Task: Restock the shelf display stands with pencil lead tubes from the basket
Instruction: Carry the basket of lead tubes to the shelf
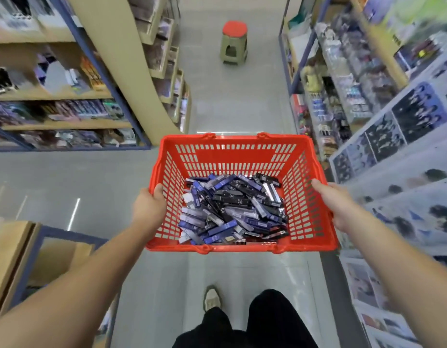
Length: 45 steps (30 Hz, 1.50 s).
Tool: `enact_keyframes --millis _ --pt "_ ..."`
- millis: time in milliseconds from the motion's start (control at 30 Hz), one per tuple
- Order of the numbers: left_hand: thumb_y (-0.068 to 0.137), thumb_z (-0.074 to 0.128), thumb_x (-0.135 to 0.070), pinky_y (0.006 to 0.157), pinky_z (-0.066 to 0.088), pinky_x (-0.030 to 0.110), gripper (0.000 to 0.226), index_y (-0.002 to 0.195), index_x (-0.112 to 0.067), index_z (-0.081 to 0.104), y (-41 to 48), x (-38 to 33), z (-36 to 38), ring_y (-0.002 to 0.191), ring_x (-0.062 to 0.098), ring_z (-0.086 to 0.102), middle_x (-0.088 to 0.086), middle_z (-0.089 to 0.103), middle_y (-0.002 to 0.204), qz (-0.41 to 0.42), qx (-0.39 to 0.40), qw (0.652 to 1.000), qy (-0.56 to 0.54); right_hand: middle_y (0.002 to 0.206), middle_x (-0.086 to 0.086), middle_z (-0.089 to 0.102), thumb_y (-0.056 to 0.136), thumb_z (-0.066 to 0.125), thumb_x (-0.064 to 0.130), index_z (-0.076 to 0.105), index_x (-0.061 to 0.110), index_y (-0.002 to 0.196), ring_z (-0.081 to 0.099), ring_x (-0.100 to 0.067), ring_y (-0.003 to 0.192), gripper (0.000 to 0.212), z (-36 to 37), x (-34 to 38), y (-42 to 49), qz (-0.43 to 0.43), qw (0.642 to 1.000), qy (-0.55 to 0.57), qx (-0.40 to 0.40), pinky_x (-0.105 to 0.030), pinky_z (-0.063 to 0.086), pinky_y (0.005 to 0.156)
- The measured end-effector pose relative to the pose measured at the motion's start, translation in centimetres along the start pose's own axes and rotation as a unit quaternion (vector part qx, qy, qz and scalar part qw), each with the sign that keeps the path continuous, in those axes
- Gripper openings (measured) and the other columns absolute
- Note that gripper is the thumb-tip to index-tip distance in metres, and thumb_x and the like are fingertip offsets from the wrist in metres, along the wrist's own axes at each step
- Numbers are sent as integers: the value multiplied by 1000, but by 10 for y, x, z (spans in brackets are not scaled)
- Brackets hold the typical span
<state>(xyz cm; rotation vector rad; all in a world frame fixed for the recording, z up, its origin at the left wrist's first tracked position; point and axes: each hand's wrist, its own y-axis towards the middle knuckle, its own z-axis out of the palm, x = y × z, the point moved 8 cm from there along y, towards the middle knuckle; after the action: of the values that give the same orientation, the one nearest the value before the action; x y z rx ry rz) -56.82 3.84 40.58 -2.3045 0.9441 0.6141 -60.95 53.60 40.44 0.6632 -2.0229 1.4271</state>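
1. In the shop aisle: red slotted basket (242, 151), held between both hands.
2. Inside the basket: loose heap of blue and black pencil lead tubes (232, 209).
3. At the basket's left rim: left hand (149, 207), thumb hooked over the edge, gripping.
4. At its right rim: right hand (335, 204), gripping likewise.
5. Well beyond the basket: red-topped stool (234, 42).

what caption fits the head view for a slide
The left hand and right hand grip the rims of a red basket of pencil lead tubes in a shop aisle.
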Motion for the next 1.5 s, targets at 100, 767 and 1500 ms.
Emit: enact_keyframes --millis 100,767,1500 --pt "93 37 -68 90 58 54 69 110 -7 63 48 -40 19 94 42 71 21 73 104 -13 -2 1000 -18 75 -5 77 102 62 39 67 9 102 74 -20 61 30 0 52 35 5 1000 16 -13 -30 54 61" --pt "100 45 -59 82 61 52 57 102 -7 68 306 -365 100 83 40 72 18 74 90 27 -95 995 -14 92 -9 76 107 52 39 68 13 105 74 -24 77 30 32 404 350 -140 984 -99 40 -35 55 71" --pt "102 52 -49 74 50 39 49 101 -3 69 734 -718 205 85 39 70 19 73 91 77 -62 995 -31 84 -7 77 98 70 34 69 6 109 75 -16 60 30 128 758 703 -74 996 -41 15 -25 52 54"
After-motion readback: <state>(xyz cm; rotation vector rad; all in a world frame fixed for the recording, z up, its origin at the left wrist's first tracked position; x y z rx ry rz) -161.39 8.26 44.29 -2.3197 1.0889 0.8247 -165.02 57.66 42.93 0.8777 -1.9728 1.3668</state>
